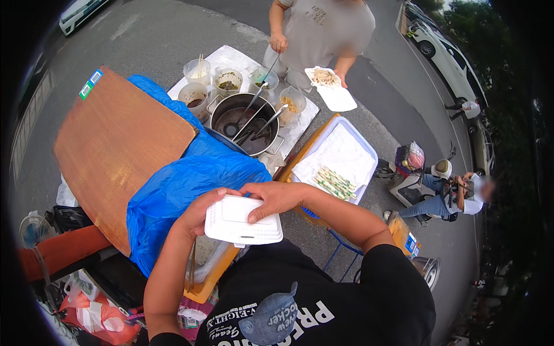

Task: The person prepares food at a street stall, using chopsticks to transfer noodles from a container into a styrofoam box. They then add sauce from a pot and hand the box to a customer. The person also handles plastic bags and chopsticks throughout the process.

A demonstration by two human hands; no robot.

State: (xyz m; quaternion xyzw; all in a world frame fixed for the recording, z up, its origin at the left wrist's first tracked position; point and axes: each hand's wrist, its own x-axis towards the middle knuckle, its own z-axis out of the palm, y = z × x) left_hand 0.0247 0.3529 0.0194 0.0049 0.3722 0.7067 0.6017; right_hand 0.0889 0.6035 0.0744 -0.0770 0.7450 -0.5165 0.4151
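Note:
A white foam clamshell food box (242,220), its lid down, is between my two hands in front of my body. My left hand (207,209) grips its left side, fingers partly hidden behind the box. Over the top right lies my right hand (272,199), with the thumb on the lid. Just beyond the box spreads a blue plastic sheet (194,181). Below my left wrist, an orange crate (205,292) holds pale food under clear film, with a pair of wooden chopsticks (191,264) at its edge.
A steel pot (277,134) of dark liquid with ladles stands among plastic jugs (228,81). A person (311,26) across the table holds a ladle and an open food box (335,98). A wooden board (121,151) covers the left; a cloth-lined tray (333,142) holds wrapped sticks at right.

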